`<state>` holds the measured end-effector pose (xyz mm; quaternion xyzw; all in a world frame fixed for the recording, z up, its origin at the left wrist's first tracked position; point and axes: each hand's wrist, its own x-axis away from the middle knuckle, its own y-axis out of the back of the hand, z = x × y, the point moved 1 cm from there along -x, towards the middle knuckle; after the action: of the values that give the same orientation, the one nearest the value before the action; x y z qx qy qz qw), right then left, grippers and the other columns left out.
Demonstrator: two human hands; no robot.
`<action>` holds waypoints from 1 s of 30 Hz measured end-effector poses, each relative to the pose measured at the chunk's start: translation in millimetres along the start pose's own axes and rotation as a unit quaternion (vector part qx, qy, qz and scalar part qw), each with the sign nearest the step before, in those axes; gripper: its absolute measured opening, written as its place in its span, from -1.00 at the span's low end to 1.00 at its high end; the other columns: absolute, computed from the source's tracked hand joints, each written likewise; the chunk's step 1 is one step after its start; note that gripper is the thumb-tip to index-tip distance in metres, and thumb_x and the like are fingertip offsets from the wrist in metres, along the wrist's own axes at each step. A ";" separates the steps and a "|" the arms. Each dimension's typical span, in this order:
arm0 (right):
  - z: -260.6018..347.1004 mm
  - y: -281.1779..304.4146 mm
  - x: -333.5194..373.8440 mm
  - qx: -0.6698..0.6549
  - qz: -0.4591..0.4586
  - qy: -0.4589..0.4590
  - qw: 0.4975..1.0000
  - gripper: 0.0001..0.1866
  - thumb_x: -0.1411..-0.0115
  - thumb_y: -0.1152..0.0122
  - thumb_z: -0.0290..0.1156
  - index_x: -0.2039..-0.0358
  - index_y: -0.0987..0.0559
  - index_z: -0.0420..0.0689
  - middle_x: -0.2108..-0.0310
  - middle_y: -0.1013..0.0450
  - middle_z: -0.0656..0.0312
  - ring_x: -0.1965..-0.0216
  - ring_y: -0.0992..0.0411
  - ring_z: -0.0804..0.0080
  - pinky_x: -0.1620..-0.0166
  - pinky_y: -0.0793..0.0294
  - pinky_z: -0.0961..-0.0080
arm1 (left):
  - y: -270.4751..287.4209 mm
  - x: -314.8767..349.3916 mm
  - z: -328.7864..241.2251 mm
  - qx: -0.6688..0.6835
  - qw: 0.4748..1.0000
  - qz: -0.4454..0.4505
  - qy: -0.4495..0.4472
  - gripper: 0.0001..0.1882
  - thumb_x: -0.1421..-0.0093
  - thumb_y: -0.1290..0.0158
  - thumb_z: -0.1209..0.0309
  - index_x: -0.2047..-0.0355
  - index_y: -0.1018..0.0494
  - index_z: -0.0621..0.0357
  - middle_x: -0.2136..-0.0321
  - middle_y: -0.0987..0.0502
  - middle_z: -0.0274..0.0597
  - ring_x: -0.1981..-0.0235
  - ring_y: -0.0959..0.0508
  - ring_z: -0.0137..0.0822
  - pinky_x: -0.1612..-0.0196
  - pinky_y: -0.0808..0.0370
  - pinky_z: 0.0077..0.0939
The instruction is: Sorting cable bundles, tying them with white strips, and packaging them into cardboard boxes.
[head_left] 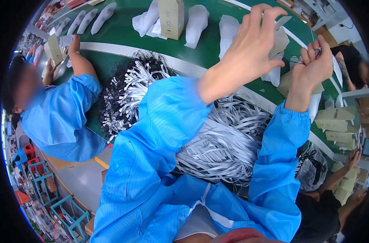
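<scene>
"Fingers [269, 18] on that left hand [251, 50] look spread apart, yeah?"
"Yep, and bent. Right hand [314, 73] is curled up, can't tell if it's gripping anything."
"Cream box [280, 41]?"
"Right by the left palm, green table [119, 30] behind it."

No wording or numbers are legible. Beige box [171, 20], upright on the green tabletop [123, 26], beyond the white rail [111, 47] on its near side: small dark printed symbols in a vertical column on one face; their detail is too small to make out.
</scene>
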<state>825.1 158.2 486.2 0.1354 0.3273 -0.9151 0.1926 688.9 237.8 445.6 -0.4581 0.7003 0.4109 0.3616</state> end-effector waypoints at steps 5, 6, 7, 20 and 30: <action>-7.1 -11.2 3.5 0.117 0.039 -0.015 0.992 -0.86 -0.32 -0.21 -0.48 0.25 -0.49 -0.30 0.46 -0.43 0.23 0.64 -0.14 0.69 0.62 0.00 0.67 | -25.1 27.3 31.9 0.074 0.987 0.092 0.108 0.21 0.18 -0.50 0.42 -0.37 0.07 0.15 0.12 -0.52 0.22 0.10 -0.58 0.28 0.05 -0.56 -0.02; -11.4 -10.0 2.5 0.095 0.074 0.029 0.992 -0.84 -0.34 -0.21 -0.45 0.24 -0.49 -0.29 0.47 -0.44 0.23 0.64 -0.15 0.68 0.61 -0.03 0.67 | -29.5 31.7 35.3 0.123 0.969 0.144 0.161 0.26 0.19 -0.52 0.37 -0.39 0.11 0.13 0.17 -0.54 0.20 0.11 -0.58 0.29 0.04 -0.55 -0.03; -16.3 -6.0 0.8 0.075 0.106 0.073 0.989 -0.82 -0.36 -0.20 -0.41 0.22 -0.49 -0.29 0.47 -0.44 0.23 0.64 -0.16 0.67 0.61 -0.05 0.66 | -27.9 28.3 30.0 0.127 0.968 0.145 0.160 0.26 0.19 -0.52 0.37 -0.39 0.11 0.13 0.17 -0.54 0.20 0.11 -0.58 0.29 0.04 -0.55 -0.03; -41.4 11.0 1.9 0.429 0.395 0.122 0.803 -0.54 -0.49 0.04 -0.03 0.08 -0.48 -0.26 0.27 -0.44 0.17 0.17 -0.38 0.44 0.01 -0.35 0.53 | -27.7 29.6 22.4 0.040 0.986 0.089 0.138 0.15 0.12 -0.45 0.37 -0.37 0.05 0.18 0.13 -0.51 0.22 0.07 -0.57 0.21 0.08 -0.55 -0.07; -9.6 16.6 9.7 0.495 0.452 0.089 0.736 -0.47 -0.35 -0.20 0.00 -0.04 -0.54 -0.24 0.22 -0.57 0.09 0.23 -0.51 0.38 0.12 -0.45 0.52 | -0.9 32.8 12.7 -0.138 0.861 0.394 0.291 0.06 0.12 -0.49 0.12 -0.32 -0.21 0.17 0.01 -0.53 0.22 -0.02 -0.56 0.24 0.01 -0.55 -0.02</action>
<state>824.9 150.2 466.3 0.4243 -0.2564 -0.7368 0.4597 680.9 237.8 411.4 -0.2880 0.8319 0.4597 -0.1175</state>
